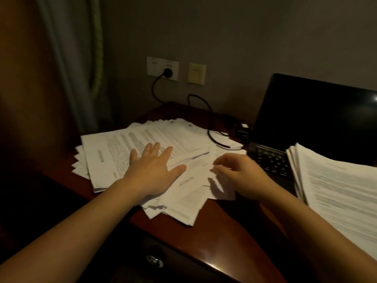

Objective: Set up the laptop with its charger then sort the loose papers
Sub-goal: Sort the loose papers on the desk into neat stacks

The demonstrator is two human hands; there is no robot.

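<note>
Papers (126, 148) are pinned flat under the left hand (157, 172), fingers (156, 149) spread, so one sheet (224, 190) pinched by the right hand (242, 174) can be drawn free.

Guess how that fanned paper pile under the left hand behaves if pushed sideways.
Likely shears, not slides as a block: the fanned paper pile is loose sheets with staggered edges. Single sheets probably flop; one lifts at the right hand. The flat left hand likely pins only top sheets.

A dim grey wall (224, 37) bears a white socket plate (157, 66), beside a pale curtain (67, 68), above a wooden desk (214, 231).
</note>
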